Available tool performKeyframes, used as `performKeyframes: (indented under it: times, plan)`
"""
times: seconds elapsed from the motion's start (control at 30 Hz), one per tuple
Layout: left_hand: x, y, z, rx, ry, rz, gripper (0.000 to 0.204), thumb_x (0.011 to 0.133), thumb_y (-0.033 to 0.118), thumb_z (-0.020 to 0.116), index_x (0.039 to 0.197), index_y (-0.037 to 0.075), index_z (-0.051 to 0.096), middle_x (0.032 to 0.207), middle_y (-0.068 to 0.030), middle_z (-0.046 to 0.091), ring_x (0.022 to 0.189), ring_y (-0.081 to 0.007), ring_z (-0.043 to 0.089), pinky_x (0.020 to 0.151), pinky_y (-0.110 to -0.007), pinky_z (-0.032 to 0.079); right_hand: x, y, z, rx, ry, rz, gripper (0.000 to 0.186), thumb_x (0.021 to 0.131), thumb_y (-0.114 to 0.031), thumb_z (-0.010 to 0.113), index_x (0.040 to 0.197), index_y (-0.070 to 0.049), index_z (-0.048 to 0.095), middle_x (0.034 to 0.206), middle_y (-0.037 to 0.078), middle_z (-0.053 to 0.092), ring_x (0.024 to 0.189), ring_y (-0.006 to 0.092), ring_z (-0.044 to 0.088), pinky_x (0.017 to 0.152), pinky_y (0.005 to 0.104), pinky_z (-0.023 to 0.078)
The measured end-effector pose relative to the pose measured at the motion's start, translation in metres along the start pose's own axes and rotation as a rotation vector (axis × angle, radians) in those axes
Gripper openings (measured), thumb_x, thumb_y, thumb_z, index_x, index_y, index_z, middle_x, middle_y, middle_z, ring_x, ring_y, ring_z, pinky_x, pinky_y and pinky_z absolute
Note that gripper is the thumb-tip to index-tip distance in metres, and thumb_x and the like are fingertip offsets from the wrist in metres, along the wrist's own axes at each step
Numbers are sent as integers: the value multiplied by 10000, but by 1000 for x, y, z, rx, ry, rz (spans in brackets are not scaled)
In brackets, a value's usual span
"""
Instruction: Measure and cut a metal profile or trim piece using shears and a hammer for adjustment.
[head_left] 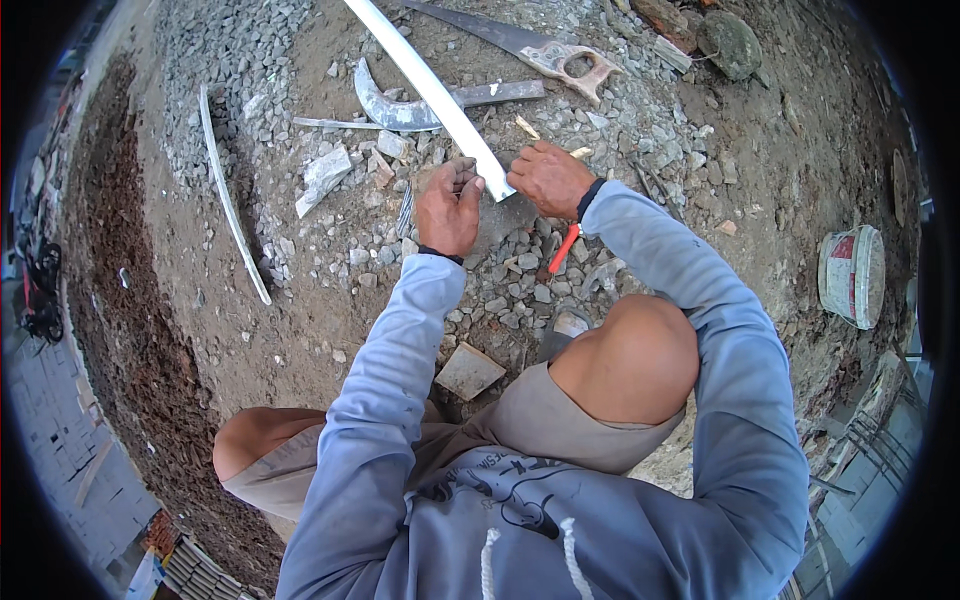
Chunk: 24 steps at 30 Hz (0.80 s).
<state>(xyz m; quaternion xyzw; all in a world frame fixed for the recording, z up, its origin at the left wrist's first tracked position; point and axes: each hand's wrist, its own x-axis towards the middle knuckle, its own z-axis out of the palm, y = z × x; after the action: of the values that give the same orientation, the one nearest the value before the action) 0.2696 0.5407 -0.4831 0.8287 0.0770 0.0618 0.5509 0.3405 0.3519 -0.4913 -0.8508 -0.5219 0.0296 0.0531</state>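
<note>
A long white strip (430, 90), flat and narrow like a length of trim or channel, runs from the top edge down to a cut end between my hands. My left hand (449, 208) is beside that end on the left, fingers curled in and thumb against the strip's edge. On the other side, my right hand (550, 180) is closed with its fingertips close to the strip's end; what it pinches is hidden. Below my right wrist shows a red tool handle (564, 250), its other end out of sight.
Beyond my hands lie a handsaw (540, 55), a curved grey piece (392, 108) and a dark flat bar (500, 93). A thin pale strip (228, 195) lies left. A white bucket (851, 277) stands right. A square block (470, 372) sits near my knees. Gravel and stones cover the dirt.
</note>
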Motion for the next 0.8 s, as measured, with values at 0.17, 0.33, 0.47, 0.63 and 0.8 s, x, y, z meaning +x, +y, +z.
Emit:
performKeyframes:
  times: [0.17, 0.33, 0.47, 0.63, 0.8]
  plan:
    - [10, 0, 16, -124, -77, -123, 176, 871, 104, 644, 1002, -14, 649, 878, -79, 694, 783, -121, 632, 686, -253, 496, 1, 1, 3, 27, 57, -8, 85, 773, -144, 583, 825, -105, 638, 817, 28, 602, 891, 198, 573, 839, 353, 431]
    - [-13, -14, 25, -124, -85, -70, 139, 891, 99, 627, 998, 12, 646, 878, -57, 697, 800, -117, 625, 724, -271, 499, -2, 5, 3, 103, 56, 14, 84, 760, -132, 595, 821, -103, 645, 821, 29, 609, 886, 202, 580, 830, 348, 442]
    - [-18, -17, 35, -123, 0, -11, 122, 894, 105, 624, 988, 32, 651, 873, -85, 689, 793, -164, 645, 715, -298, 504, 0, 8, 5, 144, 25, 33, 102, 728, -121, 622, 823, -96, 650, 817, 35, 612, 882, 217, 583, 844, 354, 446]
    - [-18, -28, 36, 32, 33, 182, 122, 888, 130, 632, 963, 35, 649, 867, -140, 680, 755, -270, 664, 679, -361, 513, 1, 7, 5, 144, 25, 60, 114, 721, -121, 633, 828, -91, 655, 826, 41, 621, 894, 223, 588, 851, 362, 451]
    - [-22, -21, 37, 158, 67, 105, 146, 909, 135, 626, 1022, 43, 634, 904, -143, 692, 789, -229, 681, 690, -337, 522, 2, 3, 2, 155, -8, 86, 127, 723, -119, 641, 843, -80, 659, 852, 49, 634, 919, 225, 592, 861, 357, 452]
